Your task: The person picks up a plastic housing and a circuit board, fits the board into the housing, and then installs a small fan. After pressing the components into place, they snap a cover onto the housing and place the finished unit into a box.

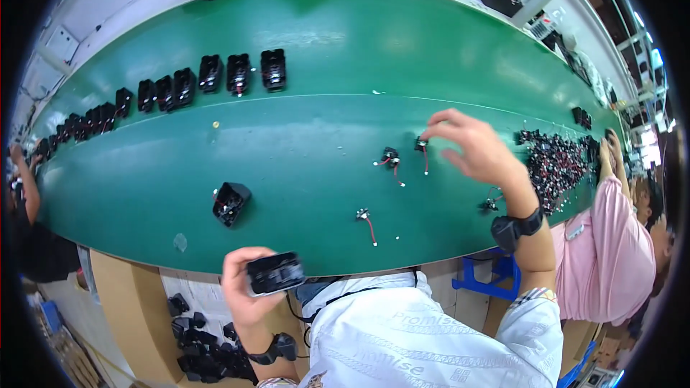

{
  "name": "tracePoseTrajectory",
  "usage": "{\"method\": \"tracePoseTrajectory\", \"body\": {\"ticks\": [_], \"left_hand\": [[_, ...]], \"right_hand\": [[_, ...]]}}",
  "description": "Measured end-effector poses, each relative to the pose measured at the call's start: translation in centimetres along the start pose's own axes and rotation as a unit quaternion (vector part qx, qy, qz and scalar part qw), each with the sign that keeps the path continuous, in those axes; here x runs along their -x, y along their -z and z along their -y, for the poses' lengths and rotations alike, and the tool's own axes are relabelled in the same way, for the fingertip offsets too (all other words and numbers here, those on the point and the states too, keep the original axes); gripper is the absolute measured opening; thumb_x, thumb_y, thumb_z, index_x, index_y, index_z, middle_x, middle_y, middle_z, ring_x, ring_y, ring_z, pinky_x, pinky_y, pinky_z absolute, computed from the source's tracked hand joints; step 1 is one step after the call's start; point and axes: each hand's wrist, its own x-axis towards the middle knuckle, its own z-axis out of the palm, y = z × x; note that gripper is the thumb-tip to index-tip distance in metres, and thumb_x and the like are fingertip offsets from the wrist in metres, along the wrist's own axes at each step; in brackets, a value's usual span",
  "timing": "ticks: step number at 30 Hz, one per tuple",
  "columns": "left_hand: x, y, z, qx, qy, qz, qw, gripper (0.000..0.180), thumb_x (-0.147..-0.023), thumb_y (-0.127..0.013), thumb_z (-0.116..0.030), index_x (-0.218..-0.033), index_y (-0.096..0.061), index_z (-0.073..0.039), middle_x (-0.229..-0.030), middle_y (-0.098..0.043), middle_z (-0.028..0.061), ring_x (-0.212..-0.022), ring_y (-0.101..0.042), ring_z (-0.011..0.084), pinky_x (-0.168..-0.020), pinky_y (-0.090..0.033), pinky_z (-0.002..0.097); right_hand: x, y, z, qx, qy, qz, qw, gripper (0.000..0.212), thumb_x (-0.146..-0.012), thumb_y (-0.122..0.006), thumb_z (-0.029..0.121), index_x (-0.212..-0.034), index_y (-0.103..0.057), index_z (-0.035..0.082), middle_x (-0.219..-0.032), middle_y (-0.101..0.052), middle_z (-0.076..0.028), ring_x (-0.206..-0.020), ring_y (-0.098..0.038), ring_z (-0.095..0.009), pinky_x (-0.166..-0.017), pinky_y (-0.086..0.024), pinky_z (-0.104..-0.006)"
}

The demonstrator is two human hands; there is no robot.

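Bare green belt [323, 50] lies open mid-table; black housings [208, 75] line its far left, wired parts [392, 159] scattered near.

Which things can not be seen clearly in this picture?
- Black casing, head view: left hand covers its near side.
- Wired part: right hand fingertips hide the grip.
- Pile of small parts: too small to tell apart.
- Row of black casings: blurred toward the rim.

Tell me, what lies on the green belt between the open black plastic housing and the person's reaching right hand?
In the head view, between housing and right hand: two small black red-wired parts on bare belt.
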Motion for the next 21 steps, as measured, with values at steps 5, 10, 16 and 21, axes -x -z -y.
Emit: {"method": "tracePoseTrajectory", "body": {"ticks": [5, 10, 16, 21], "left_hand": [[-3.2, -4.6, 1.6, 0.091, 0.032, 0.108, 0.99, 0.066, -0.066, -0.087, -0.006, -0.123, -0.055, 0.002, -0.116, -0.062, 0.0142, -0.112, -0.06, 0.0227, -0.1, -0.046, 0.0361], [-4.5, -7.3, 1.9, 0.169, 0.036, 0.095, 0.98, 0.065, -0.067, -0.084, -0.008, -0.124, -0.055, 0.003, -0.12, -0.06, 0.0158, -0.114, -0.059, 0.0251, -0.1, -0.046, 0.0385], [-5.0, -9.4, 3.7, 0.278, 0.046, 0.158, 0.946, 0.074, -0.072, -0.083, -0.019, -0.136, -0.053, 0.003, -0.13, -0.059, 0.0175, -0.118, -0.059, 0.0271, -0.103, -0.045, 0.042], [-6.6, -9.7, 2.9, 0.267, 0.068, 0.254, 0.927, 0.069, -0.073, -0.085, -0.017, -0.132, -0.058, 0.005, -0.13, -0.06, 0.0155, -0.125, -0.055, 0.0241, -0.107, -0.041, 0.0385]], "right_hand": [[1.4, -4.6, -2.7, -0.037, 0.002, -0.053, 0.998, 0.016, -0.083, -0.071, 0.001, -0.098, -0.071, 0.008, -0.112, -0.067, -0.008, -0.09, -0.069, -0.031, -0.078, -0.057, -0.0389], [2.2, -5.5, -1.0, -0.132, -0.01, -0.15, 0.98, 0.014, -0.081, -0.075, 0.003, -0.095, -0.074, 0.005, -0.108, -0.073, -0.009, -0.089, -0.071, -0.027, -0.08, -0.057, -0.035], [3.9, -5.6, 6.5, -0.485, 0.013, -0.2, 0.851, 0.017, -0.074, -0.082, -0.001, -0.089, -0.079, 0.005, -0.095, -0.074, -0.012, -0.09, -0.072, -0.023, -0.074, -0.058, -0.0326], [3.0, -5.3, 10.4, -0.416, 0.101, -0.244, 0.87, 0.019, -0.07, -0.085, 0.0, -0.087, -0.076, 0.003, -0.095, -0.074, -0.01, -0.084, -0.072, -0.024, -0.071, -0.059, -0.0321]]}}
